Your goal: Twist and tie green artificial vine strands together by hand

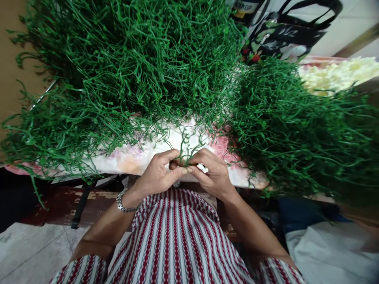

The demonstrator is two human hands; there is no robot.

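A thin, branching green sprig (184,152) is pinched in the fingertip grip of left hand (161,171) and right hand (211,173), by the flower-printed, cloth-covered table's (130,159) edge. Tangled green heaps (148,59) lie beyond; a dark container's (246,8) partly hidden label reads "CUP".

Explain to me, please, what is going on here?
A person in a striped top holds a small green sprig in the fingertips of both the left hand and the right hand, at the near edge of a flowered cloth. A large green heap lies beyond the hands, with more greenery to the right. Behind stand a dark bag and some pale yellow flowers.
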